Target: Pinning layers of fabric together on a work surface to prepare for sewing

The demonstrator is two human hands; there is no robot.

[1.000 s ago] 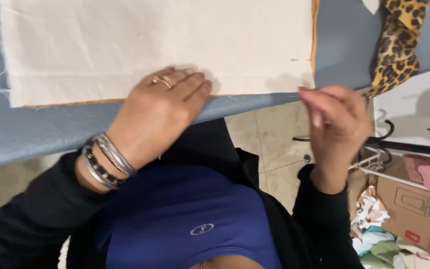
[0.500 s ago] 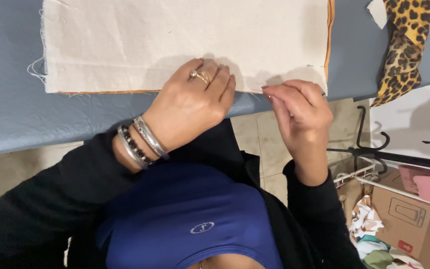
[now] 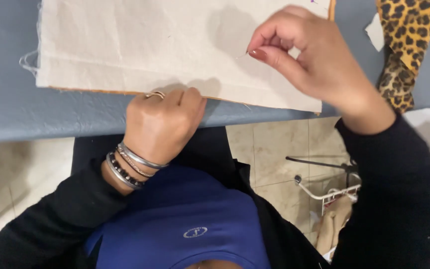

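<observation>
A cream cloth point(image 3: 140, 45) with an orange edge lies flat on a grey-blue padded board point(image 3: 21, 114). My left hand point(image 3: 162, 122), with a ring and several bracelets, curls over the cloth's near edge and grips it. My right hand point(image 3: 307, 57) hovers over the right part of the cloth, thumb and forefinger pinched together on something thin, perhaps a needle or thread, too small to tell for sure.
A leopard-print fabric point(image 3: 404, 45) lies at the board's right end, beside a small white scrap point(image 3: 374, 32). Below the board there is tiled floor point(image 3: 269, 159) and a white wire rack point(image 3: 329, 192) holding cloth.
My right hand rose from below the board's edge up over the cloth. My left hand's fingers went from flat on the cloth to curled at its edge. The view moved closer.
</observation>
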